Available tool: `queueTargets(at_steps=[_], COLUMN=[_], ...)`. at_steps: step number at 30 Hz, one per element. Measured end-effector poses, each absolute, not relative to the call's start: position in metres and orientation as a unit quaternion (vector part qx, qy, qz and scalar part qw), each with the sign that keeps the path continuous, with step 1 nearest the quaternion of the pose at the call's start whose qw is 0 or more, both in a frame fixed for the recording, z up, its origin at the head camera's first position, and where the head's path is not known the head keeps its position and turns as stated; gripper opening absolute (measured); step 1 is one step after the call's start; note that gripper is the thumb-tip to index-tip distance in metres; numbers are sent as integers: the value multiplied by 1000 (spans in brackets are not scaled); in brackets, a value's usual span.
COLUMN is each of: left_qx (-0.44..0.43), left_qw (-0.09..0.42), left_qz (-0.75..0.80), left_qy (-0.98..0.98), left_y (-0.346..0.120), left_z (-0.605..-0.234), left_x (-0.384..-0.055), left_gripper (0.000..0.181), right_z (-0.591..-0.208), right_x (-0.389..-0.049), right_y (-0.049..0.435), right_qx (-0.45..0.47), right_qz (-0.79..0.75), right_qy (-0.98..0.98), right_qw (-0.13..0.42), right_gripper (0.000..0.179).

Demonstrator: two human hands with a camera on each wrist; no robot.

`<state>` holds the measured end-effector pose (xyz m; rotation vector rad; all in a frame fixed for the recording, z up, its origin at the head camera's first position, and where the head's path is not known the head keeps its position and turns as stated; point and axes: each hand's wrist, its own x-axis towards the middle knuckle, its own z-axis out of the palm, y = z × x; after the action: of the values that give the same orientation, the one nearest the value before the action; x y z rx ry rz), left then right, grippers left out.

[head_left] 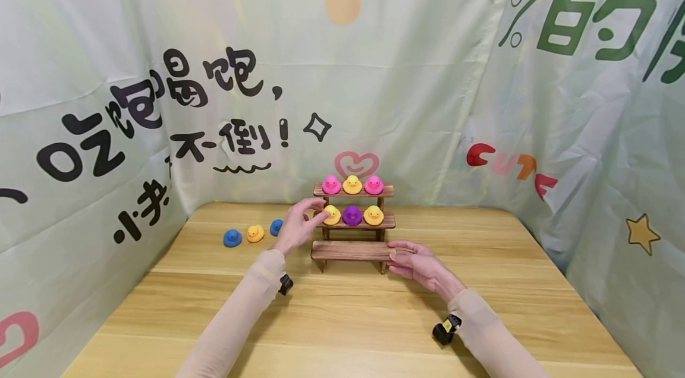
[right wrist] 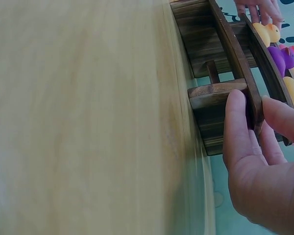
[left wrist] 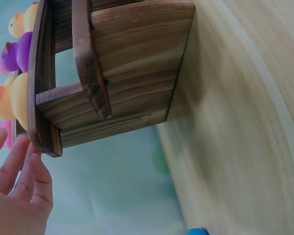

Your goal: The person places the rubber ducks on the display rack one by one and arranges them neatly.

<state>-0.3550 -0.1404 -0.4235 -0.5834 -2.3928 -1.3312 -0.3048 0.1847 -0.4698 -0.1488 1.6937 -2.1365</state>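
Observation:
A three-tier wooden display stand (head_left: 350,251) stands on the table. Its top tier bears two pink ducks (head_left: 331,185) with a yellow duck (head_left: 352,185) between them. On the middle tier a purple duck (head_left: 352,216) sits between a left yellow duck (head_left: 332,216) and a right yellow duck (head_left: 373,216). My left hand (head_left: 298,224) is at the middle tier's left end, beside the left yellow duck; in the left wrist view its fingers (left wrist: 39,176) are fairly straight against the plank's end. With thumb above and fingers below, my right hand (right wrist: 264,166) pinches the bottom tier's right end.
On the table (head_left: 342,318) left of the stand lie a blue duck (head_left: 232,238), a yellow duck (head_left: 255,233) and another blue duck (head_left: 276,227), partly hidden by my left hand. A printed cloth (head_left: 417,98) hangs behind and at both sides.

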Motion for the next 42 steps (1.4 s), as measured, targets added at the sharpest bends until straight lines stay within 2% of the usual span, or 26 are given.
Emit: queueTargets(at_steps=[15,25,32,42], left_qx=[-150,-130,-125,-91], left_qw=[183,135,138,121], left_qz=[-550,-559,-535,-495], left_qy=[-801,-807,-825,-856], left_y=[-167,-191,-204,-218], left_z=[-414,-416,-422,-434], left_x=[-357,-365,-368,-372], left_gripper=[30,25,17,23], right_z=[-469,-470,-470,-467], right_x=[-305,-306,-305,-304], right_y=[185,185,185,185], right_qx=[-55,-55,-53,-51], right_qz=[-767,-762,-764,-767], right_qy=[604,611,609,605], right_qw=[208,206,207,209], right_gripper=[37,40,40,40])
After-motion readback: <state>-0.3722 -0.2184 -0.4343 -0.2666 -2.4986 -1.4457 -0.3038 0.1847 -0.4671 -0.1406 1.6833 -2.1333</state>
